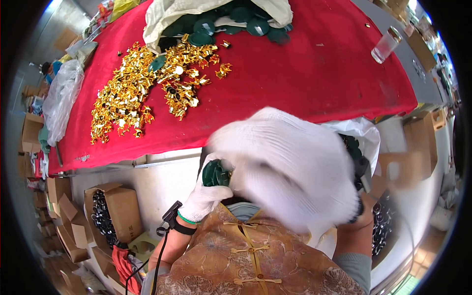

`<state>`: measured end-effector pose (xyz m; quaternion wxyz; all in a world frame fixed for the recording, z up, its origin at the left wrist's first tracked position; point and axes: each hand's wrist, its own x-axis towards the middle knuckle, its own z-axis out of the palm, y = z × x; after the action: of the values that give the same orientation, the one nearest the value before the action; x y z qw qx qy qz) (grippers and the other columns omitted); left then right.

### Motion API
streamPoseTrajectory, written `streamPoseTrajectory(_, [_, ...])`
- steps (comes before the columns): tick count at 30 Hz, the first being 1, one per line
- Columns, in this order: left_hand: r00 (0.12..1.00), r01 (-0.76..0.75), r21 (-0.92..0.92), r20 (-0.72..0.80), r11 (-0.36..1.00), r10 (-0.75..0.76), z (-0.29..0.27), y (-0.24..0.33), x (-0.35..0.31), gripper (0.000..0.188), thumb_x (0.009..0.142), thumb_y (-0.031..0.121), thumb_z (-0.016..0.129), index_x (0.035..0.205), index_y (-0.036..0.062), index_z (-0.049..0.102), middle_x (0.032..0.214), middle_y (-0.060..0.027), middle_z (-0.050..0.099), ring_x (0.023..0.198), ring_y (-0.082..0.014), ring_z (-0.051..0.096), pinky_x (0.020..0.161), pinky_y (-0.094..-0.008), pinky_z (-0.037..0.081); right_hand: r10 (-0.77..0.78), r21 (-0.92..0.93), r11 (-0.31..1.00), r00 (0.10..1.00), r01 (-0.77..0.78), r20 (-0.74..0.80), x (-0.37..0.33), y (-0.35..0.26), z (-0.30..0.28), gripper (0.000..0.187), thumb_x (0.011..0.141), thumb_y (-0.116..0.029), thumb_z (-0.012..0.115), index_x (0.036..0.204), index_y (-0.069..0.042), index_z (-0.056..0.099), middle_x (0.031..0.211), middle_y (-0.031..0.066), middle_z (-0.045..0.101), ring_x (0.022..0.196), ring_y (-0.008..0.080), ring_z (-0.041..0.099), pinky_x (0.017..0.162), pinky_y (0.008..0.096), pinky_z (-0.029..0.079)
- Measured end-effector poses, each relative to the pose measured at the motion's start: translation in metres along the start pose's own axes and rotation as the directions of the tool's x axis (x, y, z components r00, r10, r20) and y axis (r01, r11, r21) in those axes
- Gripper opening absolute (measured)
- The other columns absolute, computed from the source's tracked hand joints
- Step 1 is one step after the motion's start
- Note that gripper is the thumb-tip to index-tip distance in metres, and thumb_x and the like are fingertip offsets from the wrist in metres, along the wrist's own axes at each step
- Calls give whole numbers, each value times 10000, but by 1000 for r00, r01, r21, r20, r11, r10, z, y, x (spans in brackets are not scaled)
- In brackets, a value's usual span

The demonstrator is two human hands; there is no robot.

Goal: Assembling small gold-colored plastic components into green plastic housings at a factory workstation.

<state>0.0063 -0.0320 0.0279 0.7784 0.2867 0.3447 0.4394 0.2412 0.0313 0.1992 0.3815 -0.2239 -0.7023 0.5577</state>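
Observation:
My left hand point(209, 195), in a white knitted glove with a green cuff edge, closes around several dark green discs point(215, 173) in front of the table's near edge. Right beside it, my white-gloved right hand point(290, 162) looms very large and smeared by motion. Its fingers cannot be made out, nor whether anything is in them. Small shiny gold pieces point(120, 98) lie in a loose heap on the red-covered table point(314, 73). Beyond them, more green discs point(258, 26) spill from a white sack point(179, 9).
A clear glass point(386, 45) stands at the table's far right. Below the table's right side, a white plastic bag point(368, 137) holds dark discs. On the left floor, an open carton point(118, 211) contains shiny black parts. Clear plastic point(64, 98) hangs by the left edge.

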Motion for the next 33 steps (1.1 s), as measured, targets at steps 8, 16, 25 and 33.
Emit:
streamPoseTrajectory(8, [998,-2,71,63,997,-3,18,23,4,978,714,-48,843,1575,81,397,1421,-76,582,1323,-223,580,1117,-370,501,-55,-744,653,989,142,141,-51,106,24,414,892,-245,775,1230,-63,620,980,92,604,836,274,669,713,405,548])
streamPoseTrajectory(16, [955,-256,411,249,875,162,17,25,9,696,769,-56,853,1347,96,495,1329,-79,508,1220,-199,534,1058,-346,456,25,-769,639,997,38,69,-68,124,44,234,950,-222,724,1078,-33,674,914,103,635,771,264,677,666,378,570])
streamPoseTrajectory(25, [835,-550,711,450,439,316,11,13,1,683,741,-32,851,1309,74,487,1248,-149,541,1147,-307,588,1004,-404,491,778,501,179,434,-847,455,-67,134,27,368,1108,-332,591,979,5,661,787,53,627,516,200,627,488,343,575])
streamPoseTrajectory(33, [985,117,147,112,982,-134,7,18,-20,708,794,-62,835,1355,126,447,1294,-17,480,1224,-119,499,1040,-310,476,225,-708,703,965,-68,131,-73,120,58,501,921,-262,768,1333,-46,581,1004,133,622,788,321,701,653,433,561])
